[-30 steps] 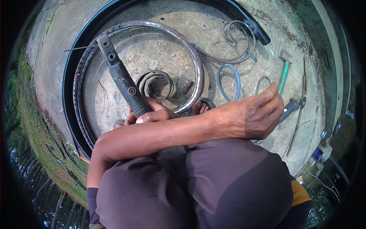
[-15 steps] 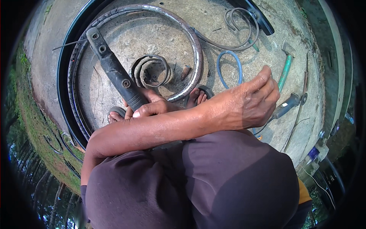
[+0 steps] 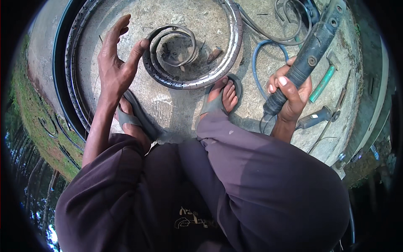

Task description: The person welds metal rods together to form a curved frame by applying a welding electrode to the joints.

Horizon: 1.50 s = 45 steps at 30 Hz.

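My left hand [image 3: 115,63] is raised with its fingers spread and holds nothing. It hovers just left of a spiral of cut black tyre strip [image 3: 228,63] that lies on a round concrete slab [image 3: 176,105]; the thumb is close to the spiral's inner coil [image 3: 168,38]. My right hand [image 3: 289,90] grips the handle of a long black power tool [image 3: 315,42], which points up and to the right above the slab. My sandalled feet [image 3: 222,94] rest on the slab between the two hands.
A large black tyre ring [image 3: 63,84] curves along the slab's left edge. A blue hose loop [image 3: 257,63], a green-handled hammer [image 3: 323,82], a dark tool handle [image 3: 315,117] and bent metal rods [image 3: 289,25] lie at the right. Grass borders the slab at left.
My arms were crossed; now they are apart. The right hand has carried the power tool from the left side to the right, and the left hand has swung from the right over to the spiral.
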{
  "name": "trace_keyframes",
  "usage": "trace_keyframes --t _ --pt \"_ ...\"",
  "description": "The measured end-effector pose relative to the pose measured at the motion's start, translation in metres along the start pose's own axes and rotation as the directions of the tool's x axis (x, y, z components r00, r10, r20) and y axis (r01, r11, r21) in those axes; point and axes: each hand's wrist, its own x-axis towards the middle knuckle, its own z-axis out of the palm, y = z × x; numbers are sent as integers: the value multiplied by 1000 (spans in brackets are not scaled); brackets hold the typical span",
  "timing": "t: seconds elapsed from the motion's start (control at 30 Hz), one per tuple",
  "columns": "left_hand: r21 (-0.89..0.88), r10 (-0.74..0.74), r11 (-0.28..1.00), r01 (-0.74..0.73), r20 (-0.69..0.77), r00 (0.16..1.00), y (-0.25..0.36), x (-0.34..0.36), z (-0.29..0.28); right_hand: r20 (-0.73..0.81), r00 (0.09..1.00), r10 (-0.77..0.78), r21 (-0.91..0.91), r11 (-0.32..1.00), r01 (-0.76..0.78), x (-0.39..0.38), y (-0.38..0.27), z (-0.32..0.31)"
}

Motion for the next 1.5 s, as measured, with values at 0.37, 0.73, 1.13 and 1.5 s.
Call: trace_keyframes --t 0.37,0.73,1.13,1.5 --pt "-306 -296 880 363 244 924 -2 -51 50 -181 981 64 76 996 -51 -26 19 -21" --pt "-272 -143 941 203 228 963 -10 -39 44 -187 980 66 -116 989 -89 -27 23 -12" --pt "13 54 998 -58 188 981 15 -16 52 -170 983 61 -179 980 -92 -32 26 -6" --pt "193 123 968 -157 176 977 21 -7 70 -286 958 8 -225 971 -76 -46 39 -5"
